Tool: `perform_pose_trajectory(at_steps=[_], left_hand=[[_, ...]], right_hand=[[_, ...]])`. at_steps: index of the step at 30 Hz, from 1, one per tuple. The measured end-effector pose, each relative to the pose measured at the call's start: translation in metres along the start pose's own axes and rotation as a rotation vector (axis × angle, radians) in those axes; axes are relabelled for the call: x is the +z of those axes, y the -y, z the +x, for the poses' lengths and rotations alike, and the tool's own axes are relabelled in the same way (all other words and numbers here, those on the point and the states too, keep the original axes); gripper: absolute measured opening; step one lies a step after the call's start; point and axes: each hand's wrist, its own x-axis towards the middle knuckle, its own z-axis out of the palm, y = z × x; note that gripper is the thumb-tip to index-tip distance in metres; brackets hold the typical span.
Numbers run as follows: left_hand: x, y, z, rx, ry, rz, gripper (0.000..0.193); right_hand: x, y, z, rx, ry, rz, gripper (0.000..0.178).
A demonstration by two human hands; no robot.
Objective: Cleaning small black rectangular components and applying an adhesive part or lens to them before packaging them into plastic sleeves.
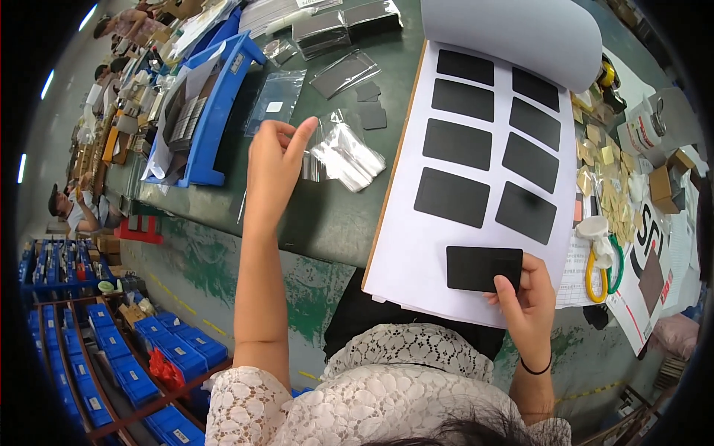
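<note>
My right hand (pixel 532 301) pinches a black card (pixel 476 267) at its right end, thumb on top, over the lower part of a white paper pad (pixel 394 245). Two columns of similar black rectangular cards (pixel 452 197) lie on the pad above it. On the left, my left hand (pixel 275 160) is over the green table, thumb apart from its bent fingers and nothing visible in its grasp. Beside its thumb lies a pile of clear plastic sleeves (pixel 346 160). A flat clear bag with a white label (pixel 275 97) is just beyond the fingers.
A blue bin (pixel 216 126) holding small parts stands left of my left hand. Dark pieces (pixel 372 111) and wrapped stacks (pixel 346 30) lie farther back. At right are scissors with yellow and green handles (pixel 599 271) and many small tan pieces (pixel 613 186). Several people sit far left.
</note>
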Motion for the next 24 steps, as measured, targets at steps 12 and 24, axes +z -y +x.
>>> perform_pose_trajectory(at_steps=[12,24], left_hand=[[-0.014,0.007,-0.001,-0.117,-0.064,-0.147,0.017],[-0.021,-0.079,-0.062,-0.084,0.551,-0.979,0.019]], right_hand=[[0.003,0.002,0.0,-0.026,-0.019,-0.034,0.03],[0.0,0.011,-0.003,0.0,-0.074,0.074,0.03]])
